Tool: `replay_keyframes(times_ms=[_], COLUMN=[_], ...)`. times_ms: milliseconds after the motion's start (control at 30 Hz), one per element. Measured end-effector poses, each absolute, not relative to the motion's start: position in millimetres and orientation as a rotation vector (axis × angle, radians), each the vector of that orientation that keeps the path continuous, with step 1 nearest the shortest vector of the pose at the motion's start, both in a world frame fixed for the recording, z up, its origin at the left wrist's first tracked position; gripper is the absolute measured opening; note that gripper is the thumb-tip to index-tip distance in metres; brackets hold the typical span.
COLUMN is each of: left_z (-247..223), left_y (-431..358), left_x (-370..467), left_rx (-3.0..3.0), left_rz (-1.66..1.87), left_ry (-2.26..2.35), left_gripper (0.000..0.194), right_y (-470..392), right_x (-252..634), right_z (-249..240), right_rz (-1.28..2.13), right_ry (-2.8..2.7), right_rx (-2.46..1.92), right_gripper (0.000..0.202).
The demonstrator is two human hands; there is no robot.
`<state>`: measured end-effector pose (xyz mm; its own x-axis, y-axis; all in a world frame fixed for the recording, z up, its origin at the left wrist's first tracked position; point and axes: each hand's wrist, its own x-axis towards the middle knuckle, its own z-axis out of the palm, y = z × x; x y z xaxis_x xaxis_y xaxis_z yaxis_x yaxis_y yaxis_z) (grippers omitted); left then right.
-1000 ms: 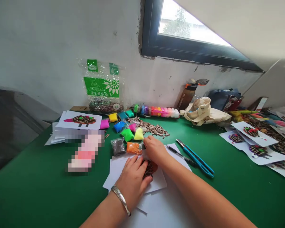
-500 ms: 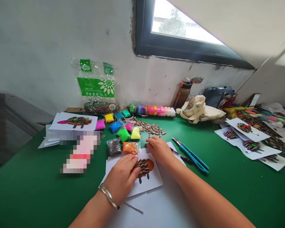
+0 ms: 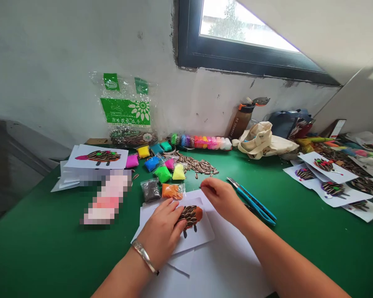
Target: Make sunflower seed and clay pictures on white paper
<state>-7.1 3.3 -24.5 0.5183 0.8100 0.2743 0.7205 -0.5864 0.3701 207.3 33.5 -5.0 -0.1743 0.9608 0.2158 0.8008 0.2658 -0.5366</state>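
Note:
My left hand (image 3: pixel 161 231), a silver bracelet at its wrist, lies over the left part of a white card (image 3: pixel 202 238), fingers stretched out. The card bears an orange clay body covered with overlapping sunflower seeds (image 3: pixel 188 216) and two dark legs. Part of the seeded shape is under my fingers. Above the card's upper right corner, my right hand (image 3: pixel 220 198) is closed in a pinch; a tiny dark tip shows at its fingers, too small to name. White sheets (image 3: pixel 230 256) lie beneath both hands. Beside my right wrist is a blue utility knife (image 3: pixel 255 202).
Bagged coloured clay, including an orange packet (image 3: pixel 173 191), lies beyond the card, near loose sunflower seeds (image 3: pixel 202 165). A seed bag (image 3: pixel 127 111) leans on the wall. Finished cards (image 3: pixel 96 157) stack left; more cards (image 3: pixel 332 188) lie right. A brown bottle (image 3: pixel 242 121) stands behind a cloth bag (image 3: pixel 264 142).
My right hand has lifted slightly and shifted right, its fingers drawn into a pinch. The dark pen-like thing beside it is now mostly hidden by the arm. My left hand stays on the card.

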Motion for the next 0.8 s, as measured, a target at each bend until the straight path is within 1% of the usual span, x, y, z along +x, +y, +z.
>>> replay_keyframes(times_ms=[100, 233, 400, 533, 633, 800], left_z=[-21.3, -18.6, -19.9, -16.7, -8.7, 2.0], left_y=[5.8, 12.7, 17.0, 13.3, 8.8, 3.4], left_x=[-11.0, -17.4, -18.4, -17.5, -17.9, -16.4], left_rx=[2.546, 2.463, 2.396, 2.403, 2.413, 2.368], left_rz=[0.666, 0.66, 0.512, 0.434, 0.351, 0.158], left_ry=[1.341, 1.39, 1.405, 1.404, 1.454, 1.467], left_gripper=[0.034, 0.035, 0.035, 0.038, 0.041, 0.041], right_y=[15.1, 7.3, 12.8, 12.6, 10.2, 9.2], right_x=[209.0, 204.0, 203.4, 199.3, 187.6, 165.5], right_z=[-7.1, -19.3, -25.9, -20.9, -10.4, 1.3], right_rz=[0.724, 0.863, 0.912, 0.884, 0.836, 0.739], right_ry=[-1.898, -1.825, -1.806, -1.788, -1.944, -2.205], right_rx=[-1.51, -1.499, -1.486, -1.501, -1.523, -1.612], right_gripper=[0.015, 0.02, 0.023, 0.028, 0.032, 0.025])
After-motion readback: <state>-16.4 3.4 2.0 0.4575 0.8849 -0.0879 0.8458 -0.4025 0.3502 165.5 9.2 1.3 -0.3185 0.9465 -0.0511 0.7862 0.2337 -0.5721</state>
